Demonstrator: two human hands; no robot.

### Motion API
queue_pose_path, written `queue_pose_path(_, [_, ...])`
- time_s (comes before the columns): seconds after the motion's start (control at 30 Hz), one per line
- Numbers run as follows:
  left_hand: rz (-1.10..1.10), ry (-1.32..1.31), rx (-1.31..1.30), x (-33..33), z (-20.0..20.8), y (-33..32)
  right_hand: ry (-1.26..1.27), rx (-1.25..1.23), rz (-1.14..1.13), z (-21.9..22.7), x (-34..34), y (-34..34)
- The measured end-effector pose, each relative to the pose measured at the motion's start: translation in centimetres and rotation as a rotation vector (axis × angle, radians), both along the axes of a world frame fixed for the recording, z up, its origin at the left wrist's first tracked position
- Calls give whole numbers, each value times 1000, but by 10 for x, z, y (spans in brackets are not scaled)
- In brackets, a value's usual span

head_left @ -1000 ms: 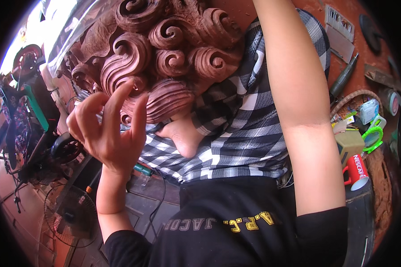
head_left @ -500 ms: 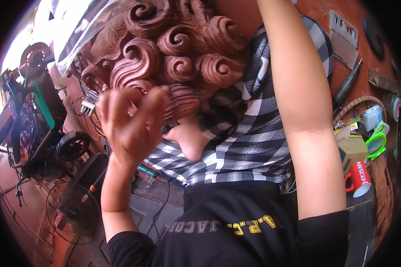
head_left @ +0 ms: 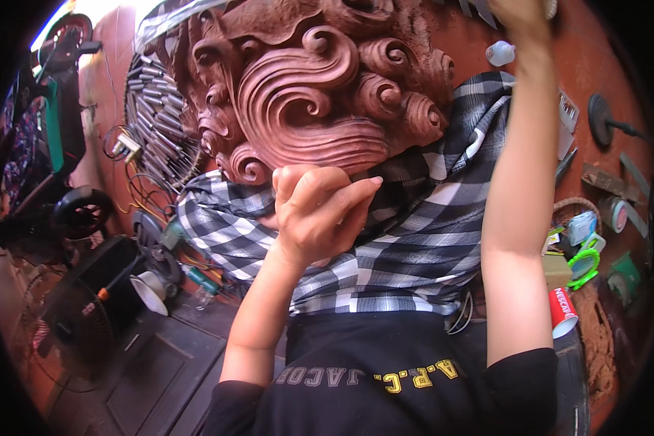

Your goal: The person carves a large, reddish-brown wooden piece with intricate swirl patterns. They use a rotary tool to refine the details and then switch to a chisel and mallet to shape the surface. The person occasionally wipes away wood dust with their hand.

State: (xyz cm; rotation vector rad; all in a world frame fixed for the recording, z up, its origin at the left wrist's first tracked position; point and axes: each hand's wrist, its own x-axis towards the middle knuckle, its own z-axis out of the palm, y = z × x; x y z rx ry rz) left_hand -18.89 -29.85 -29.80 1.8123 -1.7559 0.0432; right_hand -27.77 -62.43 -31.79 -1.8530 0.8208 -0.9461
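A reddish-brown carving [head_left: 298,123] with deep scrolls and flowing grooves rests across my lap, over black-and-white checked cloth [head_left: 349,269]. At its near lower edge is my left hand [head_left: 323,211], its fingers curled in and the thumb stretched along them. What that hand holds, if anything, is hidden. My right arm reaches far forward past the carving's right side. My right hand [head_left: 519,14] is cut by the top edge, close to some flat grey metal pieces [head_left: 476,10], and its fingers cannot be made out. Below it lies a small whitish bulb-shaped thing [head_left: 500,53].
Many metal carving tools [head_left: 156,109] fill a round basket at the left, beside a power strip [head_left: 126,145] with cables. A fan [head_left: 73,320] stands lower left. At right are a red mug [head_left: 562,311], a green-rimmed magnifier [head_left: 583,269] and a dark disc on a rod [head_left: 600,120].
My left hand has moved right and down the carving, its fingers now curled tighter. My right hand has come into sight at the top. The view has shifted, showing the tool basket.
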Motion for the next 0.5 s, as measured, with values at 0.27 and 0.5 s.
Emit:
queue_pose_path(0.27, [-60,113,-63,8,-10,9,639,-180,-489,-27,-187,120])
queue_pose_path(0.5, [-73,135,-20,1,-7,-1,510,551,-445,-141,-280,229])
